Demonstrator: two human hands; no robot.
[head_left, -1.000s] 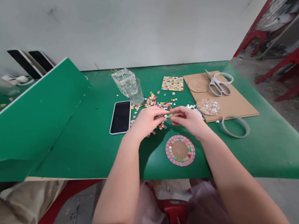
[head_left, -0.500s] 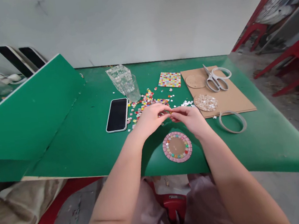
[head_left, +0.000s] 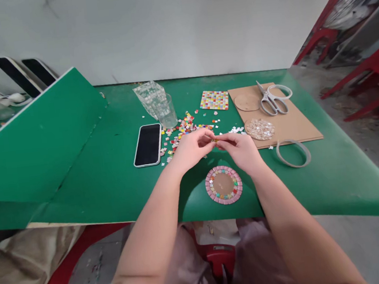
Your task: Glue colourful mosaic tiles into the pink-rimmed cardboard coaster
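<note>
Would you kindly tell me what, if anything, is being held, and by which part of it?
A tiny yellowish piece appears pinched between the left grip and right grip; which part is held is too small to tell.

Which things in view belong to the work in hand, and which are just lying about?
Probably in use:
left hand and right hand, fingertips close together
loose tiles, just beyond them
pink-rimmed disc, between the forearms, centre bare

Probably lying about:
phone
scissors, on cardboard
clear cup
</note>
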